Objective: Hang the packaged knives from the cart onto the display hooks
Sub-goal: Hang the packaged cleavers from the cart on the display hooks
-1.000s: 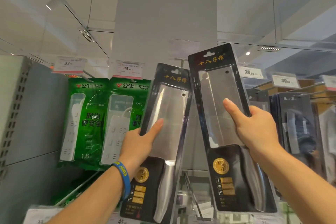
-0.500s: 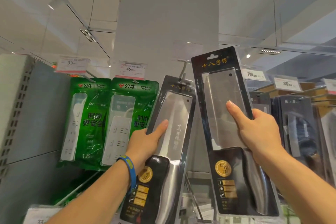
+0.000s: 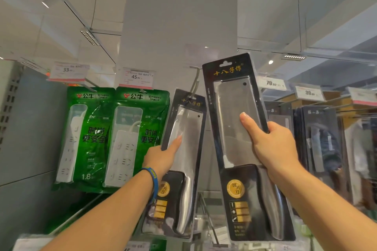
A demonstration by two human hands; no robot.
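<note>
Landmark: the grey column [image 3: 179, 26]. A metal display hook [image 3: 194, 81] projects forward in front of its lower face. The left hand [image 3: 163, 159], blue wristband [image 3: 153, 181] at the wrist, grips the left packaged knife [image 3: 183, 161] by its left edge, thumb across the blade window; the pack's top slot sits at the hook, whether threaded on cannot be told. The right hand [image 3: 271, 146] clasps the right packaged knife [image 3: 242, 144], held clear of the hook, right of the column's centre. Green power-strip packs [image 3: 114, 138] hang left of the column.
</note>
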